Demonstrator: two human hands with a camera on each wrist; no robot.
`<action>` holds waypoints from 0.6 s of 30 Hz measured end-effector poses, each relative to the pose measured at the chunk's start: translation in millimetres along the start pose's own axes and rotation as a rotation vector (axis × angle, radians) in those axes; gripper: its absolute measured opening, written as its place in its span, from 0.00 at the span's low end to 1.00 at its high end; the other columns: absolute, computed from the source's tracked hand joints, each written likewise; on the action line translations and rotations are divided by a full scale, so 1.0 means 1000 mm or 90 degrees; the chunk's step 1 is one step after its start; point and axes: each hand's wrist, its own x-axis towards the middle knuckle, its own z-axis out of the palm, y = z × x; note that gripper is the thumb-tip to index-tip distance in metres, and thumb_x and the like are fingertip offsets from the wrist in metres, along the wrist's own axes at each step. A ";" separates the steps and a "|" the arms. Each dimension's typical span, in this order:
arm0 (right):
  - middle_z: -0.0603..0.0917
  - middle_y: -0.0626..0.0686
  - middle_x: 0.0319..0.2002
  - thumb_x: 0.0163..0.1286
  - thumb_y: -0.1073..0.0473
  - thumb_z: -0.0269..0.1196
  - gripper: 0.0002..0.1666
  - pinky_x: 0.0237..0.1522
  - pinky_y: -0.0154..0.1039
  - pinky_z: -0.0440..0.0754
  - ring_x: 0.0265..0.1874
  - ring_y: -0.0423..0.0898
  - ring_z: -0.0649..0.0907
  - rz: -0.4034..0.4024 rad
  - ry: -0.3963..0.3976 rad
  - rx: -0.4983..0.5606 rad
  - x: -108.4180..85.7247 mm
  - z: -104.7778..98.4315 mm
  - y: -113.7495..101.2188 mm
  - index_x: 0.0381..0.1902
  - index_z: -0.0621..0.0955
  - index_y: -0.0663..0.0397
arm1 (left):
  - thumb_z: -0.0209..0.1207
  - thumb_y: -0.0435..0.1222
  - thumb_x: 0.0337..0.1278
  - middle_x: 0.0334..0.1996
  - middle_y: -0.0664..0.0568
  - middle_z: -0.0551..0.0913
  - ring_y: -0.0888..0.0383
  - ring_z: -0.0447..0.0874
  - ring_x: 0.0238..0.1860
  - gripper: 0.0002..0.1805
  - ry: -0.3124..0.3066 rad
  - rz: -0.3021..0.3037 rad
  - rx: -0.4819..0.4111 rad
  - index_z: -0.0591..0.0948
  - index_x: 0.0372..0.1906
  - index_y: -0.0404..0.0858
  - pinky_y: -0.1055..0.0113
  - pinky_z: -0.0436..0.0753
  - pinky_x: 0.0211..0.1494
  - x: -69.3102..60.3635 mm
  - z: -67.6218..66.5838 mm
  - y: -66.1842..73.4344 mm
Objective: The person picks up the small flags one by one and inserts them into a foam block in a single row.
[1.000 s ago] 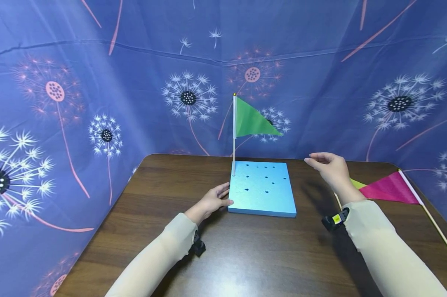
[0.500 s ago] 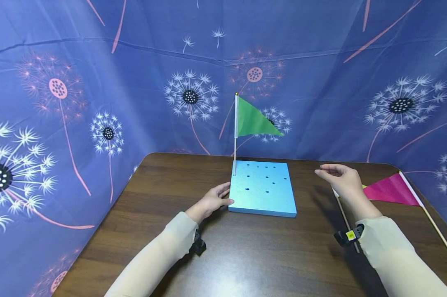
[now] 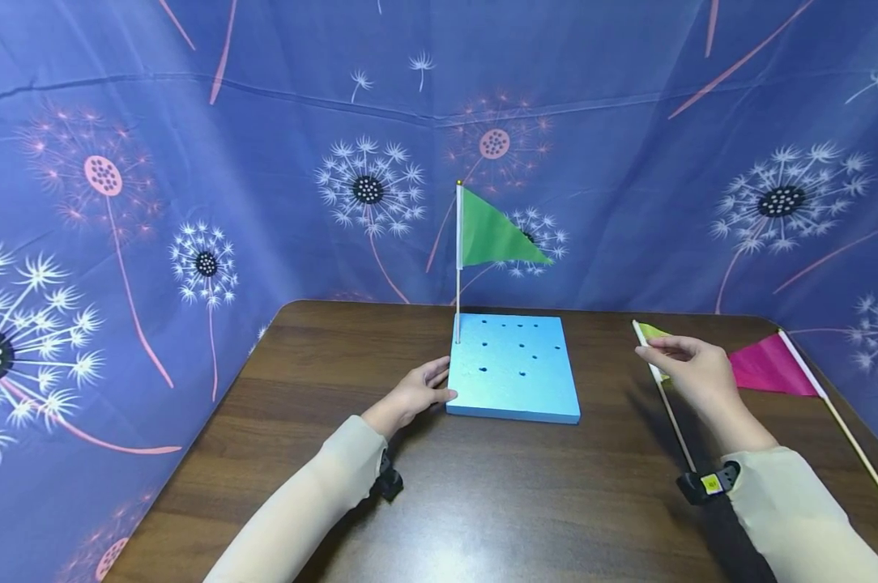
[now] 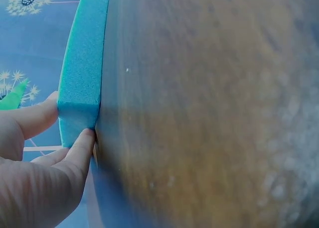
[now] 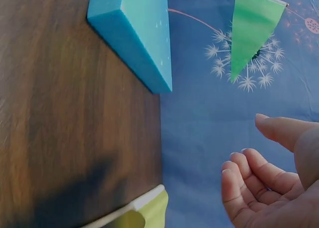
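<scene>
At its ten o'clock, the blue board (image 3: 512, 397) holds a green flag (image 3: 492, 235); the left hand (image 3: 414, 391) pinches the board. The right hand (image 3: 697, 375) gapes, empty, its wrist label (image 3: 712, 483) illegible.

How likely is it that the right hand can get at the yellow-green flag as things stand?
Probably yes: the right hand, empty, hovers near the yellow-green flag, with nothing visible between them.
</scene>
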 end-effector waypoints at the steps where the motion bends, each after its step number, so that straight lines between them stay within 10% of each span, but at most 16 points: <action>1: 0.77 0.25 0.25 0.62 0.41 0.67 0.32 0.26 0.25 0.75 0.26 0.20 0.74 0.004 0.002 -0.005 -0.001 -0.002 0.002 0.50 0.82 0.63 | 0.58 0.27 0.62 0.74 0.42 0.59 0.49 0.57 0.74 0.38 0.000 0.002 0.000 0.57 0.75 0.37 0.53 0.66 0.73 0.000 0.000 -0.001; 18: 0.85 0.64 0.43 0.60 0.36 0.67 0.40 0.26 0.30 0.74 0.30 0.34 0.76 0.066 -0.037 -0.074 -0.019 -0.011 0.022 0.53 0.80 0.66 | 0.59 0.26 0.62 0.73 0.41 0.60 0.48 0.58 0.74 0.38 0.008 -0.002 0.000 0.56 0.75 0.36 0.53 0.66 0.72 0.001 0.002 -0.001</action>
